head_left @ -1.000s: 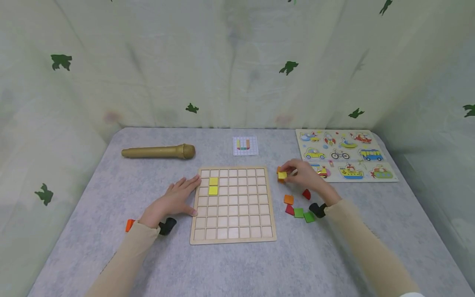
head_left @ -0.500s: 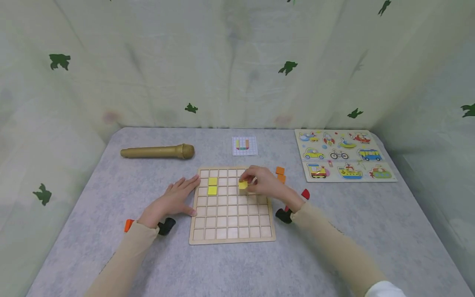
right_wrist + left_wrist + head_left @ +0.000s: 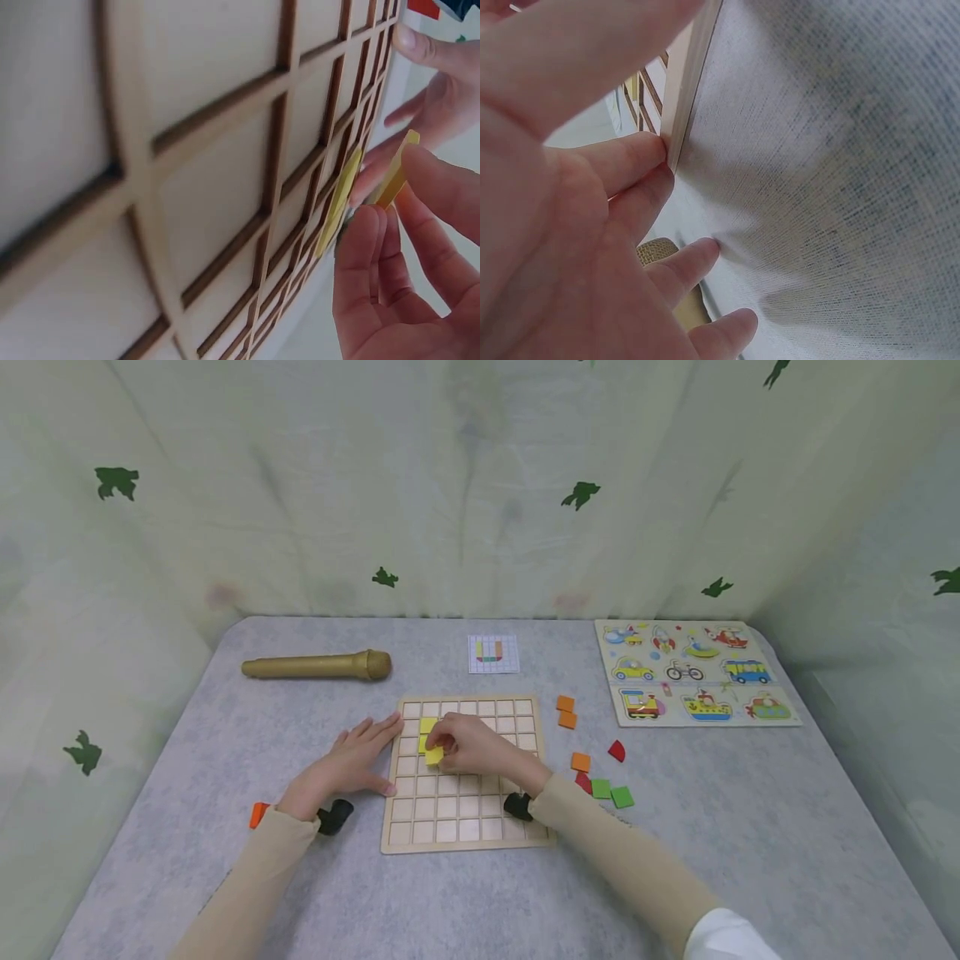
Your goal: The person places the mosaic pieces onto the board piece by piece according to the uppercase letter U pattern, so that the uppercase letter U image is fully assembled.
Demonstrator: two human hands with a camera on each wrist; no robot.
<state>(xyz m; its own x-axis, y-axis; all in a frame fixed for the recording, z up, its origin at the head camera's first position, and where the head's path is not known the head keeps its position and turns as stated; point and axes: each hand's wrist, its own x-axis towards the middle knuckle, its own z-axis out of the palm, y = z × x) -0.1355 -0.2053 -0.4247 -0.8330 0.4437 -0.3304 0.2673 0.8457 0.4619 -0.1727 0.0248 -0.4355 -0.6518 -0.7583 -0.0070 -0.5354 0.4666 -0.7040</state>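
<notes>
A wooden grid board point(image 3: 471, 848) lies on the table, divided into small square cells. Two yellow square tiles sit in its second column near the top; the upper yellow tile point(image 3: 428, 725) shows best, the lower one is partly covered. My right hand point(image 3: 480, 747) pinches another yellow tile point(image 3: 434, 757) between thumb and fingers, just above the board below those two. In the right wrist view this pinched tile point(image 3: 396, 172) is tilted and apart from the board. My left hand point(image 3: 348, 768) lies with fingers spread, thumb and fingertips touching the board's left edge point(image 3: 681, 97).
Orange tiles point(image 3: 566, 720), green tiles point(image 3: 602, 788) and red quarter-round pieces point(image 3: 617, 751) lie right of the board. A pattern card point(image 3: 493, 655) and gold microphone point(image 3: 317, 666) are behind it. A vehicle puzzle point(image 3: 697, 677) lies at back right. An orange piece point(image 3: 258, 814) is by my left wrist.
My right hand has carried the yellow tile leftward from beside the orange tiles to over the board's second column. The left hand has stayed at the board's edge.
</notes>
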